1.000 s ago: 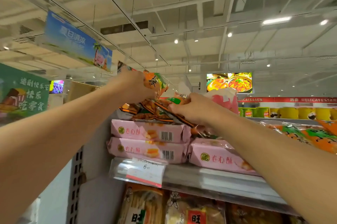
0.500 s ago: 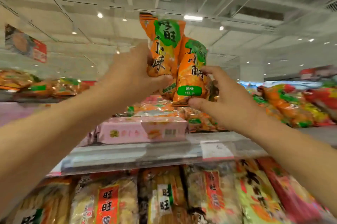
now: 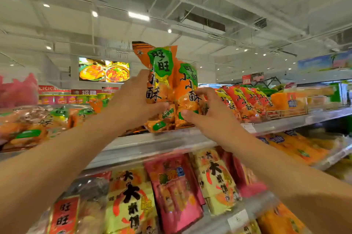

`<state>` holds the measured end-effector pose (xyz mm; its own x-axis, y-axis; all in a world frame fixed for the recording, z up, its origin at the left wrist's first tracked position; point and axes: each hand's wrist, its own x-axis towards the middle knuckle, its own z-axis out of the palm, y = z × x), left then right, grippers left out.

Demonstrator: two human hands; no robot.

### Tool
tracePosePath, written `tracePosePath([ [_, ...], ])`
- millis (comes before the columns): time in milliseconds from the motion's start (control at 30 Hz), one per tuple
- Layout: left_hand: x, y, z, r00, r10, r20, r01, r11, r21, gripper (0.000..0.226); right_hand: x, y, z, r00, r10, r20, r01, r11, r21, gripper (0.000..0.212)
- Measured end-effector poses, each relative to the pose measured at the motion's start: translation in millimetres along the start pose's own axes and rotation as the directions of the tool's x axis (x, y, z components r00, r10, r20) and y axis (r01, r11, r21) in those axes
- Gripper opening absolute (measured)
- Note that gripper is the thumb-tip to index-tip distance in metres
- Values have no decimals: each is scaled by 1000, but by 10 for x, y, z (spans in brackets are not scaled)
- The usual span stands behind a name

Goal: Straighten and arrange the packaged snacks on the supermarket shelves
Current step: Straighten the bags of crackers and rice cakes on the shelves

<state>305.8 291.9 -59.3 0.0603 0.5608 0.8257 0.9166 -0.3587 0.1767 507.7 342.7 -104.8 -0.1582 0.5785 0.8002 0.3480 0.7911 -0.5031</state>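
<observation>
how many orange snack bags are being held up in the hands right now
2. One orange bag stands upright in the left hand; the other orange bag sits just beside it in the right hand. More could be hidden behind them.

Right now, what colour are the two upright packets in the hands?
Orange with green label patches, the upright packets; clearest in the head view.

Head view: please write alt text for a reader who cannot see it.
Two bare hands hold two orange snack bags upright on the top shelf edge, the left hand on the left bag and the right hand on the right one. Other snack packs fill the shelf below.
</observation>
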Motion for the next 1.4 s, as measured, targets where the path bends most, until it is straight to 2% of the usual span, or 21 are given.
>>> tracePosePath([
  [133,193,37,438,988,-157,-14,157,987,37,82,364,502,-202,1000,8,17,-8,1000,22,55],
  [267,193,-111,634,960,-277,-32,278,955,107,77,598,737,-84,999,-35,39,33,999,38,54],
  [400,118,-175,787,947,-318,-45,321,931,172,87,612,877,136,992,-60,112,57,998,35,55],
  [500,97,-210,836,942,-331,-62,336,919,207,86,561,918,262,983,-82,163,82,997,9,58],
  [633,58,-239,806,916,-399,49,382,902,202,90,449,974,332,969,-147,199,168,981,-92,62],
  [800,14,-212,796,901,-428,73,400,883,247,97,381,990,298,955,-195,222,245,943,-225,64],
  [1067,-7,-212,818,907,-413,80,384,890,248,101,251,1036,341,947,-270,172,317,869,-379,63],
  [1200,-73,-152,783,912,-407,40,378,876,299,111,227,1047,382,963,-198,185,252,903,-348,66],
  [1300,-324,-136,643,978,-200,-61,207,893,399,88,134,1021,427,952,-261,159,300,896,-328,72],
  [1400,-725,-225,434,996,-75,-53,92,797,597,66,-18,828,571,882,-446,149,470,829,-302,69],
])
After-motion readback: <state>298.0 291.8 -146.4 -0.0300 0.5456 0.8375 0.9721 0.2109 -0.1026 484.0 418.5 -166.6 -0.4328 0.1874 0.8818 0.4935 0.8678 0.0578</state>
